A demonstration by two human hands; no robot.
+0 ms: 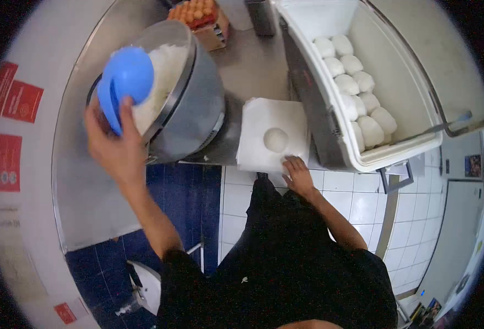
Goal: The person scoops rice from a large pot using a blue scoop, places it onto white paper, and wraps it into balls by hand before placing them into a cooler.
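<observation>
My left hand point(116, 148) grips a blue plastic rice scoop point(129, 74) with a rounded dome, held over a large round pot point(198, 104). White rice point(168, 63) fills the pot, partly hidden behind the scoop. On the metal counter in front of me lies a stack of white paper sheets point(255, 118). A round white mound of rice point(276, 140) sits on the top sheet. My right hand point(298, 176) rests at the stack's near right corner, its fingers stretched onto the paper and holding nothing.
To the right stands a cooler box point(321, 120) with several rounded white bundles point(371, 129) inside. A tray of brown eggs point(192, 12) sits on a carton point(213, 35) at the back. Red notices point(23, 102) hang on the left wall.
</observation>
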